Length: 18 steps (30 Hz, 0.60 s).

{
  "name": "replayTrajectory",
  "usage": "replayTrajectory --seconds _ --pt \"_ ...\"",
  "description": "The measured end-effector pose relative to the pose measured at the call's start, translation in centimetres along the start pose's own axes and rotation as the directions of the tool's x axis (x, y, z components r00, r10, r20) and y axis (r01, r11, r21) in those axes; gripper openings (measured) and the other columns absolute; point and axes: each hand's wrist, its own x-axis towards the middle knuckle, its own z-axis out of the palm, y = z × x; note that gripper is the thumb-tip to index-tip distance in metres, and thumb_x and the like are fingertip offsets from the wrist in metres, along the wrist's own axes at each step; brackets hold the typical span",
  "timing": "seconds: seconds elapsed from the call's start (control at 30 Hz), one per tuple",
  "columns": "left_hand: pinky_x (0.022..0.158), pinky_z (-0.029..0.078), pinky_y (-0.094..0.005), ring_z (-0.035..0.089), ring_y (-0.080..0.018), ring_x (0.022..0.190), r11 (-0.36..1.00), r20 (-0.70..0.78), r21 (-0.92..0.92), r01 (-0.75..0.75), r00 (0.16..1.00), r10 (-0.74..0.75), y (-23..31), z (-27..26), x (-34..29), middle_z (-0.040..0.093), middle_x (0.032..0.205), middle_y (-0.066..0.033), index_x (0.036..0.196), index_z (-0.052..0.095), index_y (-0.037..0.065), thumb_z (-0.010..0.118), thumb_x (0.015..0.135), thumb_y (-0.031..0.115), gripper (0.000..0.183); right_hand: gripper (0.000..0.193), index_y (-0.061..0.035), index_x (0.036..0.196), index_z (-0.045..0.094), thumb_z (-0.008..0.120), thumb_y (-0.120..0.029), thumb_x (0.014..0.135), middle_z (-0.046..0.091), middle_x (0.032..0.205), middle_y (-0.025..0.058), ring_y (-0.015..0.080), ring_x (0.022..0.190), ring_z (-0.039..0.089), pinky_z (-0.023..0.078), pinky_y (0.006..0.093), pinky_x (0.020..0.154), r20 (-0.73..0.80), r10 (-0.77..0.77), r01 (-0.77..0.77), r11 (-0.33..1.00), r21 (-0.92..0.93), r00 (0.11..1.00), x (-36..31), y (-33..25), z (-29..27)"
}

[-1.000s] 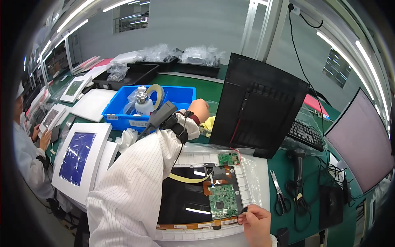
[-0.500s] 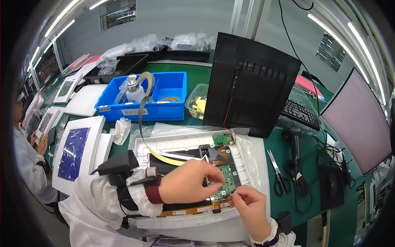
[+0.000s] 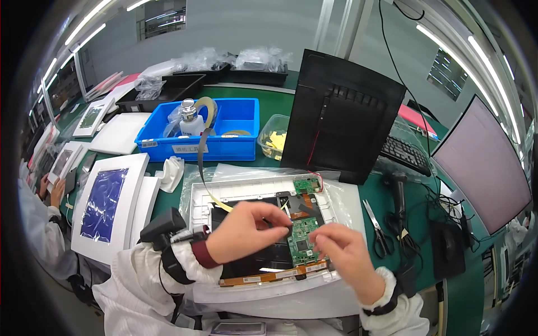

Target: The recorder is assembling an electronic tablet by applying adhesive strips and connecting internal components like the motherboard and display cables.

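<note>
Fingers (image 3: 278, 214) of the left hand (image 3: 244, 231) are pinched together over the top edge of the green circuit board (image 3: 303, 241), though anything held between them is too small to make out. Half a second ago this hand lay lower, across the black panel (image 3: 252, 259); it has since lifted toward the board. Right hand (image 3: 343, 257) stays beside the board's right edge, fingertips curled and touching it. That board sits inside the white frame (image 3: 235, 190), just in front of the upright black back cover (image 3: 342, 117).
</note>
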Motion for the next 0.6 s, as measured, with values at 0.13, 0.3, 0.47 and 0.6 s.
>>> replayTrajectory --seconds 0.13,0.3,0.47,0.6 --pt "0.066 0.043 -0.0178 0.053 -0.0066 0.073 0.989 -0.114 -0.144 -0.035 0.993 0.019 -0.2 -2.2 0.0 0.058 0.081 -0.0024 0.086 0.058 0.000 0.061 0.076 0.002 0.011 0.016 0.0033 0.089 0.060 0.052 -0.006 0.079 0.061 0.079 0.0092 0.0146 0.072 0.057 0.047 0.0261 0.064 0.227 -0.039 0.136 0.894 -0.428 0.973 4.9 0.6 -0.3" --pt "0.070 0.043 -0.0192 0.053 -0.0071 0.075 0.985 -0.107 -0.130 -0.116 0.989 0.103 -1.3 -3.4 0.0 0.055 0.081 0.0003 0.085 0.057 0.002 0.059 0.077 0.001 0.008 0.020 0.0008 0.092 0.060 0.052 -0.008 0.076 0.062 0.089 0.0107 0.0221 0.084 0.059 0.046 0.0285 0.074 0.425 -0.027 0.229 0.872 -0.433 0.905 10.1 3.9 1.9" --pt "0.069 0.043 -0.0192 0.052 -0.0066 0.075 0.985 -0.188 -0.123 -0.121 0.977 0.096 -1.7 -3.5 0.5 0.055 0.081 0.0008 0.084 0.056 0.002 0.059 0.077 0.002 0.007 0.018 0.0022 0.087 0.061 0.053 -0.009 0.075 0.060 0.091 0.0149 0.0249 0.078 0.058 0.045 0.0319 0.070 0.184 -0.229 0.287 0.862 -0.419 0.956 12.4 4.7 2.0" --pt "0.068 0.043 -0.0187 0.052 -0.0061 0.076 0.991 -0.194 0.022 -0.135 0.971 0.136 -3.1 -3.5 1.6 0.055 0.082 0.0001 0.085 0.056 0.002 0.059 0.077 0.001 0.009 0.019 0.0026 0.076 0.062 0.058 -0.016 0.075 0.058 0.080 0.0159 0.0265 0.068 0.057 0.044 0.0346 0.064 0.131 -0.020 0.084 0.859 -0.504 0.991 11.3 4.0 0.8"
